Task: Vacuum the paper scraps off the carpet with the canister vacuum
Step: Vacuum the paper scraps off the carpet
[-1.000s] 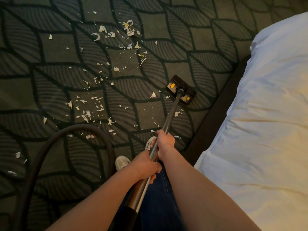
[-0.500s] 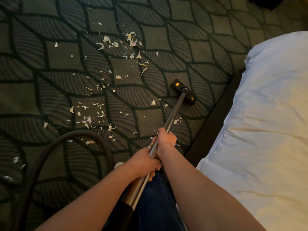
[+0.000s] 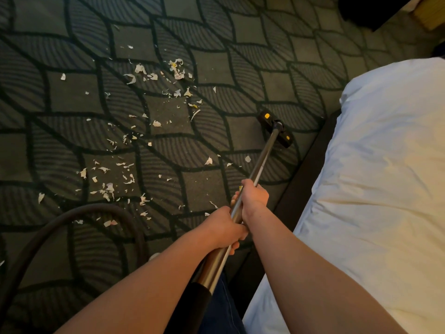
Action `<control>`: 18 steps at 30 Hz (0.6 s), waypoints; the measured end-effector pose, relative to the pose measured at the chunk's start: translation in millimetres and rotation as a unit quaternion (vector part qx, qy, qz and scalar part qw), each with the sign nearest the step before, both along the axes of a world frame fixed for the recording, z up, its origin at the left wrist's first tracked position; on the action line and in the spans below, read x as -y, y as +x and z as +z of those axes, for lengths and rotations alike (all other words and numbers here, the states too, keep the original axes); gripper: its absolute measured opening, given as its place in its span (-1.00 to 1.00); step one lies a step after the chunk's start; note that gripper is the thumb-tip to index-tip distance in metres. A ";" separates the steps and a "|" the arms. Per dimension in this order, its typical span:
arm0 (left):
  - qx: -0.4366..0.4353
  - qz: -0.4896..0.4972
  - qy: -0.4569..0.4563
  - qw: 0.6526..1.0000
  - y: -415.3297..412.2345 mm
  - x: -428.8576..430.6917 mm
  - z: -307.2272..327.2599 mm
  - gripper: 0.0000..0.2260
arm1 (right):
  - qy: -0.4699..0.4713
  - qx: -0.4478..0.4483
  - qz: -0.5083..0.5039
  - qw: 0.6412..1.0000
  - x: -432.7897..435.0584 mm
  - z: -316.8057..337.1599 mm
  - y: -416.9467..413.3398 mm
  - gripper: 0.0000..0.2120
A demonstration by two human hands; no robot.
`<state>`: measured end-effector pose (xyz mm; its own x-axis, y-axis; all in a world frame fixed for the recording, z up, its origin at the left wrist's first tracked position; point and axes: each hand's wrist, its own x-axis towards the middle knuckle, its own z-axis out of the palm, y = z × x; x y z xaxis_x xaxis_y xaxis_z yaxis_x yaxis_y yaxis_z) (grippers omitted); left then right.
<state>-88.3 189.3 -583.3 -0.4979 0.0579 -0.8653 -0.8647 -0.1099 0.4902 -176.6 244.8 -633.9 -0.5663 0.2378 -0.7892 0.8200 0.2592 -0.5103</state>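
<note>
Floor head (image 3: 274, 128) has slid farther out beside the bed (image 3: 385, 165); most paper scraps (image 3: 178, 71) lie left on carpet (image 3: 204, 186), unswept; left hand (image 3: 224, 227) and right hand (image 3: 254, 196) both clamp wand (image 3: 262, 157)

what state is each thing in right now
floor head, down on the carpet beside the bed
wand, tilted, held by both hands
left hand, grips the wand nearer the body
right hand, grips the wand further along
paper scraps, scattered on the carpet, mostly left of the floor head
hose, looped over the carpet
</note>
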 end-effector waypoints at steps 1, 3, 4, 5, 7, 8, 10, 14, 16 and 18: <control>0.001 -0.006 0.000 1.000 -7.1 -5.4 -2.6 -0.75 | -0.002 0.003 -0.006 1.000 -7.7 -1.9 -6.4 -0.76; 0.005 -0.019 0.000 1.000 -20.7 -15.8 -7.4 -0.74 | -0.010 0.016 -0.013 1.000 -21.3 -6.0 -18.9 -0.78; 0.006 -0.027 -0.001 1.000 -27.7 -20.8 -9.5 -0.76 | -0.014 0.022 -0.017 1.000 -27.5 -8.5 -25.2 -0.78; 0.008 -0.035 -0.002 0.999 -33.7 -25.8 -11.2 -0.77 | -0.017 0.027 -0.024 0.999 -33.5 -10.5 -30.9 -0.78; 0.013 -0.046 -0.005 0.999 -43.5 -34.3 -15.5 -0.75 | -0.019 0.037 -0.033 0.999 -44.0 -16.4 -40.1 -0.80; 0.016 -0.052 -0.006 0.998 -47.0 -37.6 -18.3 -0.73 | -0.021 0.044 -0.035 0.998 -48.3 -19.5 -43.0 -0.81; 0.024 -0.065 -0.010 0.998 -51.0 -42.4 -23.5 -0.72 | -0.027 0.060 -0.039 0.997 -55.4 -25.0 -45.4 -0.81; 0.040 -0.075 -0.021 0.996 -51.5 -46.1 -30.9 -0.75 | -0.026 0.099 -0.049 0.994 -58.5 -33.5 -41.8 -0.76; 0.045 -0.078 -0.030 0.995 -49.9 -45.7 -32.1 -0.77 | -0.031 0.112 -0.051 0.992 -55.9 -34.9 -39.7 -0.72; 0.047 -0.081 -0.036 0.995 -47.7 -44.2 -31.5 -0.78 | -0.031 0.115 -0.049 0.992 -53.7 -33.9 -38.0 -0.70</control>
<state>-136.0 233.5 -614.8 -0.4037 0.0673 -0.9124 -0.9106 0.0665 0.4078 -214.6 298.5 -667.8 -0.3451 0.2293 -0.9101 0.9367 0.1454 -0.3186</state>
